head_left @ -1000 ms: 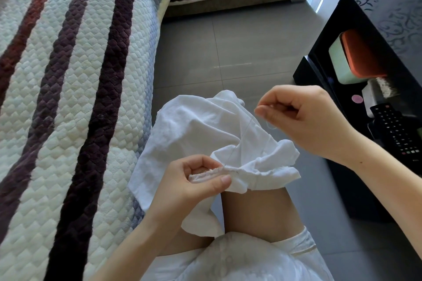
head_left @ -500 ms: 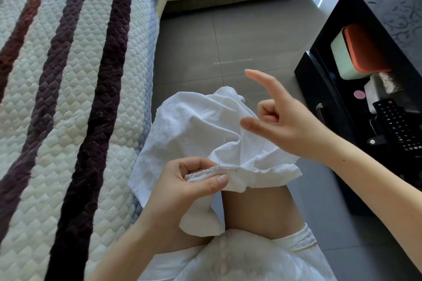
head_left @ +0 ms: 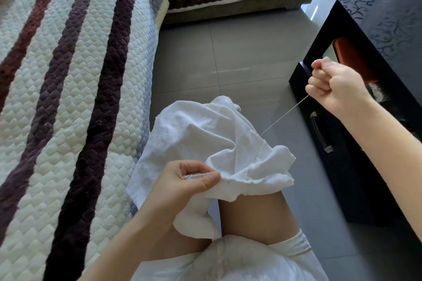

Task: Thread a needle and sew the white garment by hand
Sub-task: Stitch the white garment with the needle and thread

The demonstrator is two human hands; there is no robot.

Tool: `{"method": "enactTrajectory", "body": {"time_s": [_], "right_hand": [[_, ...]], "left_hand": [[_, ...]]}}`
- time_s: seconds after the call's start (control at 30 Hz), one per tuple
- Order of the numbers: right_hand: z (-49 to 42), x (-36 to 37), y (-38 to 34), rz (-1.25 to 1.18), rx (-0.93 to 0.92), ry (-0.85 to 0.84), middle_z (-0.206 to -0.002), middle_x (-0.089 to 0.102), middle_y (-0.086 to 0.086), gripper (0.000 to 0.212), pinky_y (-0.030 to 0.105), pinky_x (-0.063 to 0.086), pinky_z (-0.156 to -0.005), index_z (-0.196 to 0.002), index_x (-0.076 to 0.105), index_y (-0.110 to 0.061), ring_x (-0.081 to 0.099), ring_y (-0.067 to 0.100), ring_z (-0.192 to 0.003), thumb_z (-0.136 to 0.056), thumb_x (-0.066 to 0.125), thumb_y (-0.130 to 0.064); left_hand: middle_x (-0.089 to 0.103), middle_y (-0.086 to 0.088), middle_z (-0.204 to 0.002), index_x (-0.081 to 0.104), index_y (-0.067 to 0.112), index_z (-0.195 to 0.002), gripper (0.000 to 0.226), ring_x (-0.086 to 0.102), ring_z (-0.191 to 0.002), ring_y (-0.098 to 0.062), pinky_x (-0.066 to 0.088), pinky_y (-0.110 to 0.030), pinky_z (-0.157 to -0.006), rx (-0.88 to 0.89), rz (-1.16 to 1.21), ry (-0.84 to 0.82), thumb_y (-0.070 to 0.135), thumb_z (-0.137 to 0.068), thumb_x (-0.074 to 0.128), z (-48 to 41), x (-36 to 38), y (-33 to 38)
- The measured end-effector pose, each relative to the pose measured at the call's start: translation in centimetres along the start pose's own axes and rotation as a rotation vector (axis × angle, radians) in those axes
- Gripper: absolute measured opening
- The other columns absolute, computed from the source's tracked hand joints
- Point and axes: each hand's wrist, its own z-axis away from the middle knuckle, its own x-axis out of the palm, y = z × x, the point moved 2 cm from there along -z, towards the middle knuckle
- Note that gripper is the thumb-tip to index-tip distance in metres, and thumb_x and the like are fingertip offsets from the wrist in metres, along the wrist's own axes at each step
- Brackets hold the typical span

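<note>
Left hand (head_left: 182,183) pinching the white garment (head_left: 205,139) right at its gathered edge: thumb on top, forefinger curled underneath, fabric clamped between them. Right hand (head_left: 338,89) is up and out to the right, fingers curled into a fist around the thread (head_left: 285,115). And look at that thread: taut, one straight line, running from the underside of the fist down and to the left until it meets the cloth near the garment's upper right fold. Long axis on the diagonal, high end at the fist, low end at the fabric. The garment is draped over the person's bare leg (head_left: 251,219), bunched and creased, one tail hanging below the left hand, its far end pointing away over the grey tiled floor (head_left: 228,57). Off to the left, a quilted sofa cover (head_left: 68,109), cream with dark stripes. On the right, just behind the raised fist, a black cabinet (head_left: 388,25) with an orange box (head_left: 351,59) on its shelf and a metal drawer handle (head_left: 320,132) lower down.
</note>
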Motion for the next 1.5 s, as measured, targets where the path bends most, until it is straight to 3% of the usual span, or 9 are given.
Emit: {"method": "enactTrajectory", "body": {"time_s": [0.1,0.4,0.5,0.63,0.77,0.87,0.93,1.07,1.5], "right_hand": [[-0.8,0.0,-0.7,-0.343,0.142,0.042,-0.044,0.027,-0.007,0.037,0.015,0.023,-0.041,-0.073,0.046,-0.011,0.021,0.006,-0.038,-0.104,0.029,-0.017],[-0.8,2.2,-2.3,-0.661,0.142,0.090,-0.046,0.049,-0.003,0.036,0.016,0.040,-0.041,-0.074,0.050,-0.008,0.046,0.008,-0.037,-0.103,0.031,-0.012],[1.2,3.7,-1.3,-0.399,0.098,0.048,-0.050,0.052,-0.007,0.032,0.017,0.038,-0.043,-0.084,0.057,-0.015,0.047,0.006,-0.042,-0.103,0.036,-0.029],[6.3,6.1,0.4,0.147,-0.057,-0.235,-0.049,0.030,-0.007,0.029,0.023,0.014,-0.045,-0.102,0.061,-0.017,0.019,0.010,-0.045,-0.104,0.034,-0.027],[11.2,7.4,3.2,0.528,-0.135,-0.470,-0.054,0.044,-0.014,0.015,0.014,0.032,-0.049,-0.091,0.056,-0.017,0.036,0.002,-0.050,-0.097,0.044,-0.009],[13.7,7.2,5.1,0.797,-0.244,-0.638,-0.062,0.052,-0.017,0.012,0.022,0.038,-0.058,-0.086,0.056,-0.026,0.045,0.004,-0.060,-0.089,0.046,-0.021],[14.5,6.6,5.5,0.866,-0.296,-0.663,-0.066,0.054,-0.014,0.011,0.025,0.043,-0.058,-0.086,0.060,-0.026,0.051,0.009,-0.062,-0.089,0.050,-0.023],[15.0,6.5,5.9,0.924,-0.408,-0.640,-0.064,0.055,-0.019,0.011,0.011,0.037,-0.058,-0.085,0.066,-0.019,0.055,0.006,-0.061,-0.087,0.056,-0.018],[14.2,6.4,6.4,0.909,-0.404,-0.627,-0.061,0.052,-0.022,0.012,0.014,0.039,-0.058,-0.081,0.064,-0.019,0.055,0.008,-0.061,-0.085,0.055,-0.014]], "left_hand": [[0.068,-0.001,-0.064,0.074,0.016,-0.062,0.011,0.063,-0.063,-0.007,0.046,-0.013,-0.060,-0.040,-0.063,-0.040,0.027,-0.062,0.074,0.0,0.2,0.0],[0.072,-0.003,-0.072,0.075,0.020,-0.063,0.011,0.067,-0.071,-0.009,0.048,-0.015,-0.068,-0.045,-0.166,-0.113,0.031,-0.064,0.074,0.1,0.6,-0.4],[0.071,0.001,-0.069,0.075,0.022,-0.063,0.009,0.066,-0.070,-0.005,0.046,-0.013,-0.065,-0.022,-0.147,-0.114,0.030,-0.065,0.074,0.3,0.3,-0.5],[0.067,0.004,-0.065,0.073,0.019,-0.065,0.018,0.062,-0.065,-0.003,0.046,-0.012,-0.061,0.006,-0.095,-0.130,0.034,-0.058,0.080,0.5,-0.2,-0.6],[0.065,0.002,-0.065,0.072,0.018,-0.066,0.025,0.060,-0.064,-0.005,0.046,-0.013,-0.060,0.024,-0.076,-0.136,0.037,-0.052,0.077,0.4,-0.6,-0.7],[0.065,0.003,-0.063,0.073,0.018,-0.066,0.016,0.059,-0.062,-0.004,0.045,-0.011,-0.058,0.033,-0.056,-0.121,0.028,-0.056,0.080,0.6,-0.5,-0.6],[0.065,0.002,-0.063,0.074,0.015,-0.066,0.008,0.059,-0.061,-0.004,0.044,-0.010,-0.058,0.028,-0.032,-0.100,0.019,-0.060,0.077,0.7,-0.5,-0.5],[0.066,0.001,-0.064,0.074,0.015,-0.066,0.008,0.060,-0.062,-0.004,0.044,-0.010,-0.058,0.032,0.002,-0.094,0.019,-0.060,0.078,0.7,-0.3,-0.4],[0.067,0.002,-0.067,0.074,0.024,-0.068,0.024,0.061,-0.064,-0.006,0.046,-0.014,-0.060,0.108,-0.098,-0.044,0.041,-0.052,0.077,0.4,-0.6,-0.2]]}}
